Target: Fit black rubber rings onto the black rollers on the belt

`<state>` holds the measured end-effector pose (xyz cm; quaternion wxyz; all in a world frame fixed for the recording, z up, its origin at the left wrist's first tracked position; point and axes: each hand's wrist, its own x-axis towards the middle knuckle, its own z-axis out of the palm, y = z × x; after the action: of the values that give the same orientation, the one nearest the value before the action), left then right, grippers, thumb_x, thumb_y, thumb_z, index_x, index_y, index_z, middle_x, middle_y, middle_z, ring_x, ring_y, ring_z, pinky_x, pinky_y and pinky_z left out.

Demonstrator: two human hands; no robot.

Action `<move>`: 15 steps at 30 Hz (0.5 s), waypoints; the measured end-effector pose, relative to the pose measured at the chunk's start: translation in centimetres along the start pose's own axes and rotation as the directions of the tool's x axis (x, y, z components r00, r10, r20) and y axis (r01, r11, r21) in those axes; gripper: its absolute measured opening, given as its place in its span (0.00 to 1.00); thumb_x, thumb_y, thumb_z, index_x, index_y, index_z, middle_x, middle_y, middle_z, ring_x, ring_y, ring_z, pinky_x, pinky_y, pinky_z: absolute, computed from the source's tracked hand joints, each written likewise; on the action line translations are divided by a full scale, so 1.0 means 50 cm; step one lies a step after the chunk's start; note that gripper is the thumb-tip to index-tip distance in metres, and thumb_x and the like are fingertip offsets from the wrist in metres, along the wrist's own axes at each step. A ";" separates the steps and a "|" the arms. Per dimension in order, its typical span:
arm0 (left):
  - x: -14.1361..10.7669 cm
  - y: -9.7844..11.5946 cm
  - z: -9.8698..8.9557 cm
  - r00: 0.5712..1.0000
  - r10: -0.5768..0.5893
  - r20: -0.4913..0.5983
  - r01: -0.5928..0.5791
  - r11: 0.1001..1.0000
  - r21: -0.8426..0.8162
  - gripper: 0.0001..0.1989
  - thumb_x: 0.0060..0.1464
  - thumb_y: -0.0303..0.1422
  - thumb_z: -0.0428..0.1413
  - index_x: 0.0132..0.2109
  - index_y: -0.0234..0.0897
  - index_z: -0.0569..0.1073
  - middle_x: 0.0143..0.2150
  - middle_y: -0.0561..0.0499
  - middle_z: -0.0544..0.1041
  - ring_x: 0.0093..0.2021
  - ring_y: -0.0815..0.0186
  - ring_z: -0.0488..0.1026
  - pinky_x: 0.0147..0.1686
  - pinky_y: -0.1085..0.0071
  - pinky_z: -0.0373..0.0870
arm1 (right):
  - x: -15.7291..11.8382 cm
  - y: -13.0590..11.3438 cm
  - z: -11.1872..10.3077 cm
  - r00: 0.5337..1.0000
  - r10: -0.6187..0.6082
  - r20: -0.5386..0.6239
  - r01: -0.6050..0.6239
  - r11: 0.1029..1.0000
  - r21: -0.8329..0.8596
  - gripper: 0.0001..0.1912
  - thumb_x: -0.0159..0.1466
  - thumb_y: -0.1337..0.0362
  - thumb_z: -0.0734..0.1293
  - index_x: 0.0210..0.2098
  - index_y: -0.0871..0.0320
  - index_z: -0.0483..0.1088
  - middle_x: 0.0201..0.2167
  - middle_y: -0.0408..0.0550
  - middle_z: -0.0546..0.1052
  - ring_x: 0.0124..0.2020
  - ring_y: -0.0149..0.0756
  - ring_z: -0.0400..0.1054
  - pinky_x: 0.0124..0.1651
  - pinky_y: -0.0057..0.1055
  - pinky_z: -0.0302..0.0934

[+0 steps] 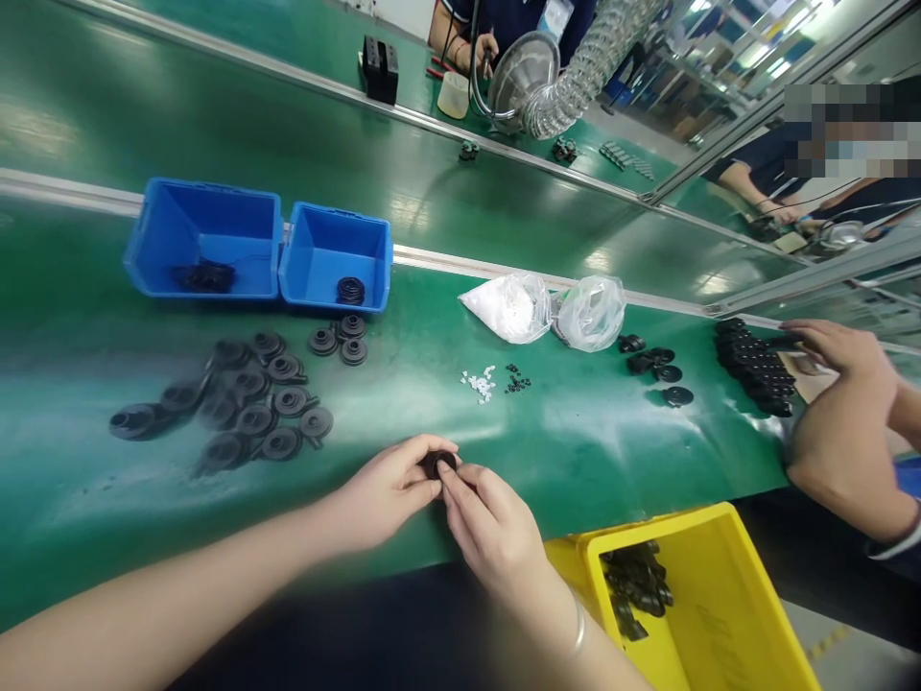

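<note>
Near the front edge of the green table, my left hand (385,489) is closed round a small round black part (434,464). The fingertips of my right hand (493,523) press on the same part from the right, and the fingers are closed together. Whether they pinch anything smaller is too small to tell. Just beyond my hands lie small white pieces (481,384) and small black pieces (516,380). Many round black parts (256,418) are spread to the left.
Two blue bins (208,202) (338,213) stand at the back left. Plastic bags (514,307) lie behind the small pieces. A yellow crate (720,595) holds black parts at the lower right. A co-worker's hand (841,350) is beside stacked black parts (754,367).
</note>
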<state>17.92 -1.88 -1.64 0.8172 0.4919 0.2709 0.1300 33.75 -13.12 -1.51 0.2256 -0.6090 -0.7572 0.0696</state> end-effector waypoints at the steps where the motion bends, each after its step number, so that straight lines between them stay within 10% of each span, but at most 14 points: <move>1: 0.000 0.000 0.000 1.000 0.002 -0.004 -0.002 1.000 -0.001 0.18 0.54 0.32 0.58 0.53 0.40 0.71 0.44 0.47 0.76 0.46 0.58 0.74 0.47 0.62 0.71 | 0.000 -0.001 0.002 1.000 -0.003 0.006 0.003 1.000 -0.010 0.28 0.67 0.75 0.61 0.66 0.59 0.56 0.43 0.57 0.73 0.47 0.44 0.70 0.47 0.41 0.71; 8: -0.004 0.005 0.002 1.000 0.015 -0.004 -0.015 1.000 0.004 0.17 0.54 0.32 0.58 0.52 0.40 0.72 0.43 0.48 0.76 0.46 0.57 0.74 0.46 0.62 0.72 | 0.012 -0.010 -0.024 0.992 0.001 0.125 0.004 0.999 -0.036 0.25 0.67 0.72 0.61 0.63 0.59 0.60 0.40 0.56 0.74 0.40 0.44 0.70 0.40 0.42 0.70; 15: -0.001 0.012 0.008 0.999 0.045 0.025 -0.043 0.995 -0.090 0.11 0.59 0.34 0.55 0.48 0.37 0.71 0.49 0.47 0.73 0.47 0.58 0.75 0.50 0.58 0.72 | 0.004 -0.003 -0.045 0.983 0.168 -0.070 -0.151 0.967 0.204 0.26 0.67 0.73 0.61 0.63 0.54 0.59 0.41 0.52 0.72 0.38 0.37 0.69 0.40 0.35 0.69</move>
<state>18.15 -1.90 -0.98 0.8389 0.4625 0.2427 0.1531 34.56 -13.36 0.57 0.3111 -0.6449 -0.6847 0.1359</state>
